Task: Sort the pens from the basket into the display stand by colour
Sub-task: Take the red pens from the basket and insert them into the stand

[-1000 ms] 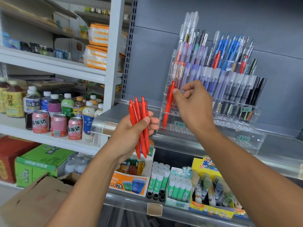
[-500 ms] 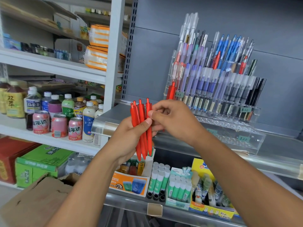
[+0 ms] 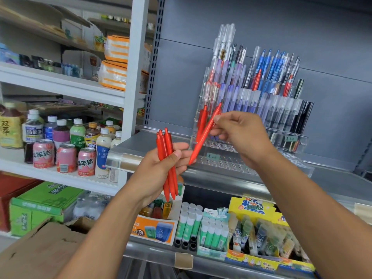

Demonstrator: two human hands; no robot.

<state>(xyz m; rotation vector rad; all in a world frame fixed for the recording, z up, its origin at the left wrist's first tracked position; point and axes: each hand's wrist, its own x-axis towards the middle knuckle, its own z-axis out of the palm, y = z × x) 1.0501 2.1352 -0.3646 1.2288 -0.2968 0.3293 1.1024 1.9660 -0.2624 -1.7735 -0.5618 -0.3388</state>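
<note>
My left hand (image 3: 161, 168) grips a bunch of three red pens (image 3: 167, 158), held upright in front of the shelf edge. My right hand (image 3: 239, 133) pinches a single red pen (image 3: 203, 137) near its top; it slants down-left, tip near my left fingers, just in front of the clear tiered display stand (image 3: 249, 156). Red pens (image 3: 202, 121) stand in the stand's left end slot. Purple, blue, clear and black pens fill the other slots. The basket is out of view.
Drink bottles and cans (image 3: 66, 146) line the white shelf at left. Glue sticks (image 3: 189, 222) and stationery boxes (image 3: 255, 234) sit on the lower shelf. A cardboard box (image 3: 40, 254) is at bottom left. A grey back panel rises behind the stand.
My right hand put one red pen in the stand's left slot, came back to the bunch, pulled one pen out and lifted it toward the stand. The bunch is one pen smaller.
</note>
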